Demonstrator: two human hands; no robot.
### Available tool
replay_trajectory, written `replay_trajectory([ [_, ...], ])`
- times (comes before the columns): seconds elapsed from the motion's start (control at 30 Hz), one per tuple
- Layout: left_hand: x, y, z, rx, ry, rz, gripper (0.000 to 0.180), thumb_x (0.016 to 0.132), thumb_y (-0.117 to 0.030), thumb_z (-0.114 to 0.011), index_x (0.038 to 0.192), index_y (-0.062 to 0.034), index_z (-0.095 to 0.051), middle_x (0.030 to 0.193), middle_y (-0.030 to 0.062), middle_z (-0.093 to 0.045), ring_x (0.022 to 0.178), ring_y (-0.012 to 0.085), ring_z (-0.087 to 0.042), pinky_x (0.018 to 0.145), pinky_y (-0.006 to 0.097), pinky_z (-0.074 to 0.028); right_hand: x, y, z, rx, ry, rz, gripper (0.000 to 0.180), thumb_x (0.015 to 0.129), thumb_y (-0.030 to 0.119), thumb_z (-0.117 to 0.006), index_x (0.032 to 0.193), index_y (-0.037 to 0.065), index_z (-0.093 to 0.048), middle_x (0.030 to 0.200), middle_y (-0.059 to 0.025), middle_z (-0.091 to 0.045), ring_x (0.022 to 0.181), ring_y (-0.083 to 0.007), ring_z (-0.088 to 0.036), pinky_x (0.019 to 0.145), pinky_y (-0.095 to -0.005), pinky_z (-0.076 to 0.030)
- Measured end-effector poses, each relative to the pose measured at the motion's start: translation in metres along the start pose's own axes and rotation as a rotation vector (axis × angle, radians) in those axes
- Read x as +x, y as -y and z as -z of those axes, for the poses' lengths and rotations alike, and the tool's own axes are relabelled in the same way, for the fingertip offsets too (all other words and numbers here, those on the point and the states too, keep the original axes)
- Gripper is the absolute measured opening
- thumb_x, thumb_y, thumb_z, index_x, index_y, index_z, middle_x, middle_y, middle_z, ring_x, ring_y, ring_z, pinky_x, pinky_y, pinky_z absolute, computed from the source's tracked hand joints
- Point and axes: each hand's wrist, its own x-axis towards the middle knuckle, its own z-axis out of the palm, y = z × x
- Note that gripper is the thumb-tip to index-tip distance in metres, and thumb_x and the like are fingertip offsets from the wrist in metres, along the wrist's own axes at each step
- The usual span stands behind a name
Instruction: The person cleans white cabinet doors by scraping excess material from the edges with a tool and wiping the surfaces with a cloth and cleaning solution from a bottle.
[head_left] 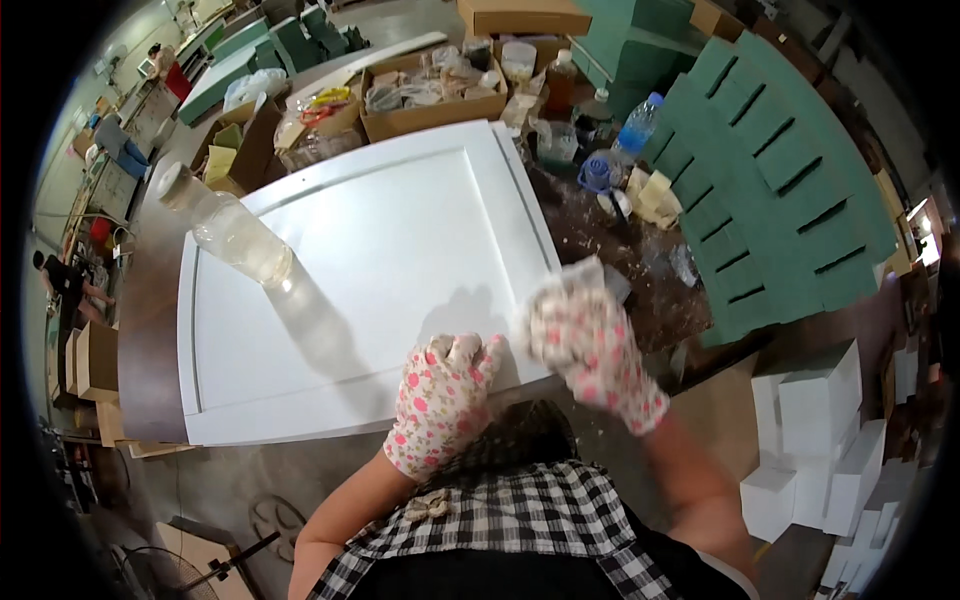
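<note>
A white framed cabinet door panel (380, 240) lies flat on a brown workbench. My left hand (440, 400), in a flowered glove, rests flat on the panel's near edge. My right hand (590, 345), gloved the same, grips a small pale cloth or sanding pad (590, 275) at the panel's right near corner. A clear plastic bottle (225, 225) with a cap stands on the panel's far left part, apart from both hands.
Cardboard boxes (430, 95) of supplies, jars and a blue-labelled water bottle (638, 125) crowd the bench's far side. Green foam blocks (770, 170) stack at right, white blocks (820, 440) lower right. People work at far left (65, 280).
</note>
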Motion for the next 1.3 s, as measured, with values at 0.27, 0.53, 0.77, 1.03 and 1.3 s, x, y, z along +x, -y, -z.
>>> replay_trajectory([
  [0.27,0.0,0.003,0.005,-0.042,-0.044,0.035,0.061,0.07,-0.037,-0.079,0.12,-0.0109,-0.058,0.104,0.0067,-0.052,0.093,0.0252,-0.051,0.078,0.04,-0.043,0.016,0.026,0.03,0.082,0.044,0.068,0.027,0.071,0.008,-0.068,0.097,0.011,-0.069,0.112,-0.0038,-0.065,0.106,-0.0234,-0.059,0.094,-0.0428,-0.045],
  [0.53,0.008,-0.001,0.004,-0.085,-0.067,0.046,0.059,0.069,-0.037,-0.08,0.119,-0.0123,-0.06,0.1,0.0058,-0.052,0.09,0.0261,-0.051,0.077,0.04,-0.043,0.052,-0.019,0.013,-0.11,-0.005,0.181,0.02,0.073,0.012,-0.066,0.093,0.013,-0.066,0.107,-0.0046,-0.064,0.101,-0.0236,-0.058,0.088,-0.0417,-0.045],
  [0.77,0.003,0.001,0.0,-0.085,-0.041,0.067,0.061,0.069,-0.036,-0.08,0.121,-0.013,-0.057,0.103,0.0065,-0.051,0.093,0.0266,-0.051,0.079,0.042,-0.043,0.004,0.029,0.038,-0.016,0.142,0.035,0.024,0.071,0.014,-0.068,0.094,0.018,-0.068,0.109,0.0005,-0.066,0.101,-0.0244,-0.058,0.088,-0.0436,-0.045],
  [1.03,0.004,-0.001,0.001,-0.069,-0.068,0.039,0.07,0.065,-0.039,-0.082,0.123,-0.0103,-0.055,0.099,0.0056,-0.046,0.089,0.0241,-0.048,0.072,0.04,-0.041,0.169,-0.088,-0.04,-0.4,0.144,0.148,0.032,0.091,0.02,-0.048,0.117,0.003,-0.055,0.12,-0.0187,-0.054,0.109,-0.0326,-0.053,0.099,-0.0485,-0.039],
  [1.3,0.007,-0.005,0.003,-0.079,-0.087,0.04,0.053,0.075,-0.041,-0.075,0.116,-0.0112,-0.06,0.097,0.0056,-0.052,0.087,0.0211,-0.052,0.068,0.037,-0.045,0.232,-0.129,-0.068,-0.072,0.201,-0.185,0.046,0.089,0.017,-0.052,0.132,0.004,-0.048,0.136,-0.0207,-0.046,0.129,-0.0342,-0.041,0.111,-0.0435,-0.032],
])
